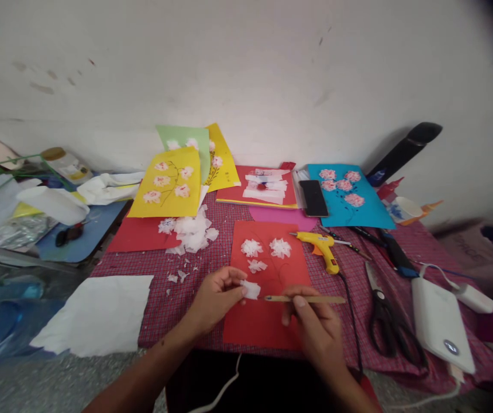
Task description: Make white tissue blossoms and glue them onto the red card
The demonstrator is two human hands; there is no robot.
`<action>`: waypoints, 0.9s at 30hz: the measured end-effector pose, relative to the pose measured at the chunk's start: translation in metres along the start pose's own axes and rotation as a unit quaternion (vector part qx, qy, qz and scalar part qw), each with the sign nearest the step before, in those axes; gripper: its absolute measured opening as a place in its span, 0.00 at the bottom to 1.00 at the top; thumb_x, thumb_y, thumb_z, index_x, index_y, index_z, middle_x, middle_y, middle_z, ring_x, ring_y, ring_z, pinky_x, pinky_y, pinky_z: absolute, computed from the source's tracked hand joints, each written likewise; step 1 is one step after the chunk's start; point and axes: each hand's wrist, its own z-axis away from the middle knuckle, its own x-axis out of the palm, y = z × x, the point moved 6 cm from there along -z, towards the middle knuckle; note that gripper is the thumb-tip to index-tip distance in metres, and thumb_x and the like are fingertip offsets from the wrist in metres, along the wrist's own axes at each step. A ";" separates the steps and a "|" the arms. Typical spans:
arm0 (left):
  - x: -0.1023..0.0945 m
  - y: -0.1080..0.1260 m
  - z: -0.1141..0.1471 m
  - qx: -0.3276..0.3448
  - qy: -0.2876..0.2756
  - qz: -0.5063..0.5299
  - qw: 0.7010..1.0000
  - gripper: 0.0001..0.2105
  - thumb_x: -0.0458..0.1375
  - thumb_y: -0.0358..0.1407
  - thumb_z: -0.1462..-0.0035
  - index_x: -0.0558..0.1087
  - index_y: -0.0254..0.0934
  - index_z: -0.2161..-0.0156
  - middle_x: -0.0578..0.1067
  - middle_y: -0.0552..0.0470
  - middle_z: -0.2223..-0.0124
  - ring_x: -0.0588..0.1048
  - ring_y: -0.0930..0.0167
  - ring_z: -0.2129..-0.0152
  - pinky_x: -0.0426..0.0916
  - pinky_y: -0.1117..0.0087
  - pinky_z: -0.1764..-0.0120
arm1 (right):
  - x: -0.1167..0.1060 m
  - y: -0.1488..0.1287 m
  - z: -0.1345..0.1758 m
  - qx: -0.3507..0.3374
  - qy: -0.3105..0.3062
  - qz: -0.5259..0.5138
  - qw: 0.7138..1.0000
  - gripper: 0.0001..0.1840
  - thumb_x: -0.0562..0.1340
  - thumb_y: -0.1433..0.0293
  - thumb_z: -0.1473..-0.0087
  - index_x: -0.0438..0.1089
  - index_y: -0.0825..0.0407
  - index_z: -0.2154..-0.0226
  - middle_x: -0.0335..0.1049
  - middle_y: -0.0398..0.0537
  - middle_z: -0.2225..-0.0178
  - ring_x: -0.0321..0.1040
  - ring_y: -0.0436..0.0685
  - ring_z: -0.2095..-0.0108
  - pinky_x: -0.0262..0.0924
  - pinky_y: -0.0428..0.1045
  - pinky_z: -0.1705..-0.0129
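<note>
nearest are two forearms (143,367); the left hand (215,301) pinches a white tissue piece (251,290) between its fingers, and the right hand (317,328) grips a thin stick (326,299), its tip just beside the tissue. under them lies a red sheet (261,330) with three white tufts (251,248); at its right edge, a yellow glue gun (326,249) on the counter (154,315).
</note>
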 end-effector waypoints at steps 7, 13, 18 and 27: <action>0.005 0.005 0.002 0.039 -0.007 -0.091 0.995 0.10 0.61 0.33 0.48 0.73 0.36 0.59 0.78 0.52 0.65 0.76 0.71 0.68 0.70 0.70 0.63 | 0.017 0.009 -0.008 0.104 -0.050 0.121 0.986 0.10 0.64 0.62 0.42 0.69 0.51 0.64 0.60 0.37 0.77 0.55 0.47 0.80 0.52 0.43 0.79; 0.003 0.002 0.006 0.060 -0.009 -0.112 0.992 0.09 0.59 0.34 0.45 0.73 0.36 0.58 0.79 0.51 0.63 0.77 0.69 0.67 0.71 0.68 0.62 | 0.039 0.013 -0.015 0.072 -0.105 0.204 0.971 0.11 0.62 0.65 0.43 0.66 0.51 0.74 0.55 0.37 0.79 0.51 0.48 0.78 0.49 0.44 0.76; -0.026 0.000 0.002 0.036 0.028 -0.142 0.989 0.10 0.57 0.36 0.42 0.72 0.36 0.56 0.79 0.49 0.62 0.78 0.67 0.67 0.73 0.66 0.64 | 0.033 0.016 -0.018 0.121 -0.086 0.198 0.969 0.12 0.61 0.62 0.44 0.66 0.51 0.75 0.55 0.37 0.80 0.52 0.48 0.80 0.47 0.45 0.77; -0.021 0.035 0.021 0.208 0.026 -0.338 0.918 0.21 0.61 0.33 0.46 0.71 0.41 0.45 0.69 0.44 0.40 0.67 0.60 0.42 0.61 0.53 0.40 | 0.025 0.018 -0.019 0.171 -0.115 0.125 0.970 0.14 0.65 0.60 0.46 0.67 0.52 0.74 0.55 0.36 0.80 0.50 0.47 0.79 0.48 0.44 0.77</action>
